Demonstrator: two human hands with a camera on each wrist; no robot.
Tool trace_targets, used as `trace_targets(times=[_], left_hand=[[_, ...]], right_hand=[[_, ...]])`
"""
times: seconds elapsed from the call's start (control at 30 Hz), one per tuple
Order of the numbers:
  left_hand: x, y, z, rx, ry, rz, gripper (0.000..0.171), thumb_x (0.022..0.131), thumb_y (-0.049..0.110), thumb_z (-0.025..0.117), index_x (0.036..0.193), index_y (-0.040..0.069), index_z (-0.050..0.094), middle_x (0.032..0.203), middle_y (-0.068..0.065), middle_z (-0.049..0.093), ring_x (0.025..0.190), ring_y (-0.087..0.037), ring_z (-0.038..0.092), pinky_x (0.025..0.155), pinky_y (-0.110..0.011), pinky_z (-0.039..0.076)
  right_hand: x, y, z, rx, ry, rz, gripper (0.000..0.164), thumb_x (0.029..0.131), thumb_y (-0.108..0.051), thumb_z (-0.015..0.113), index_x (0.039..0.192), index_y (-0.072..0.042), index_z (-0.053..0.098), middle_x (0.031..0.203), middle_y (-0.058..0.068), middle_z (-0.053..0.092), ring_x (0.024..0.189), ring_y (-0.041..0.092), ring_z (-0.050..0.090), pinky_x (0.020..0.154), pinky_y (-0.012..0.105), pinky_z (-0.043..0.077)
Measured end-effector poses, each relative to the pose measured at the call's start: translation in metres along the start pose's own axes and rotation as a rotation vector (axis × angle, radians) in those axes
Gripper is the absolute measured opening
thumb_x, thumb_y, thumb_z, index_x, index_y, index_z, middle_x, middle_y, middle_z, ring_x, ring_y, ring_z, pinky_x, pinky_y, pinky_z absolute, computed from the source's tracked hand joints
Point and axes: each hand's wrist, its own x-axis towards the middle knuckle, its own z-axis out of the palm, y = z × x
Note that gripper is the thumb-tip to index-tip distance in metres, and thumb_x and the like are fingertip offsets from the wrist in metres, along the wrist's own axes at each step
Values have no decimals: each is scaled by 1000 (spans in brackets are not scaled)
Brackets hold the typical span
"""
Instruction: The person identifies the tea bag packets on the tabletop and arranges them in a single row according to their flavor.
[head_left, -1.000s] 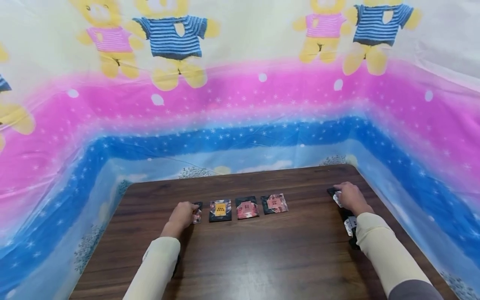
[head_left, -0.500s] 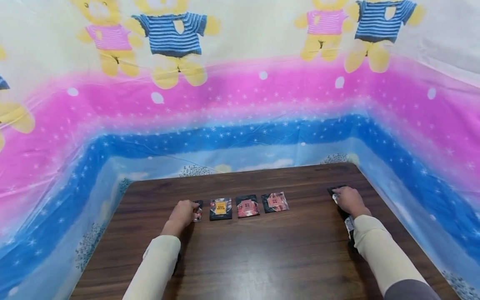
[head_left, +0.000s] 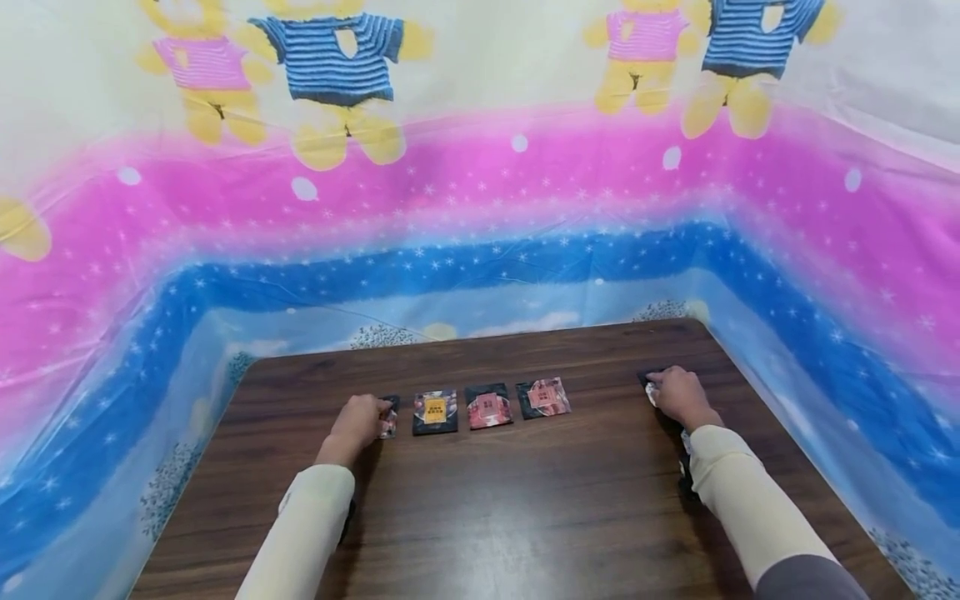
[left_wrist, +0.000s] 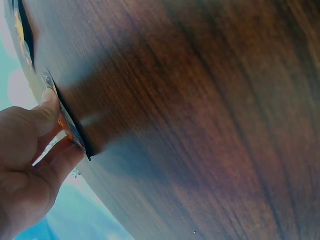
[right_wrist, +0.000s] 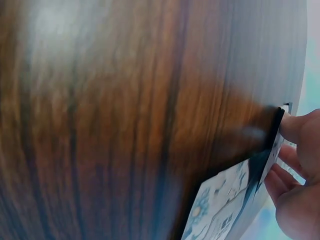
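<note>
In the head view my left hand (head_left: 355,427) is at the leftmost of a row of small printed flat packets on the brown table (head_left: 480,500). Its thumb and fingers grip that dark packet (left_wrist: 70,122) by opposite edges in the left wrist view. At the table's right side my right hand (head_left: 684,395) holds a black-and-white packet (head_left: 648,390), mostly covered by the hand. The right wrist view shows thumb and fingers along the edges of this packet (right_wrist: 272,155). Another white-and-black packet (right_wrist: 217,207) lies right beside it, partly under my forearm in the head view.
Between my hands lie a packet with a yellow label (head_left: 435,412), one with a pink label (head_left: 489,406) and a slightly turned red-and-black one (head_left: 543,397). A cloth printed with bears (head_left: 480,192) hangs behind the table's back edge.
My right hand has shifted slightly left with its packet, relative to the table's corner. The left hand stays on its packet. The whole head view has drifted a little.
</note>
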Motion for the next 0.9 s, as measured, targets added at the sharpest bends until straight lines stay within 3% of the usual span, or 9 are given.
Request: trace_targets(times=[0.17, 0.33, 0.63, 0.9], left_hand=[[-1, 0, 0, -3, -5, -8, 41, 94, 9, 73, 134, 4, 66, 130, -25, 66, 113, -33, 67, 95, -49, 57], [-1, 2, -2, -5, -2, -14, 42, 94, 9, 73, 135, 3, 66, 131, -25, 66, 110, -32, 67, 95, -50, 56], [1, 0, -1, -24, -10, -7, 43, 94, 10, 73, 136, 3, 64, 127, -24, 69, 90, -25, 65, 85, -45, 59], [1, 1, -3, -18, 1, 2, 43, 93, 10, 73, 135, 3, 65, 126, -25, 69, 95, -28, 67, 87, -47, 59]], right_hand=[[-1, -12, 3, -5, 8, -13, 38, 101, -12, 57, 137, -3, 64, 133, 34, 61, 123, 51, 55, 110, 62, 39], [-3, -26, 5, 42, 7, 35, 39, 103, -13, 55, 140, -3, 61, 138, 33, 58, 127, 53, 52, 112, 62, 39], [1, -41, 14, -40, 12, 9, 39, 103, -16, 56, 140, -5, 61, 131, 31, 62, 122, 47, 57, 110, 59, 40], [2, -57, 16, -50, 7, -11, 38, 103, -16, 54, 140, -8, 63, 129, 28, 64, 120, 43, 59, 106, 54, 43]])
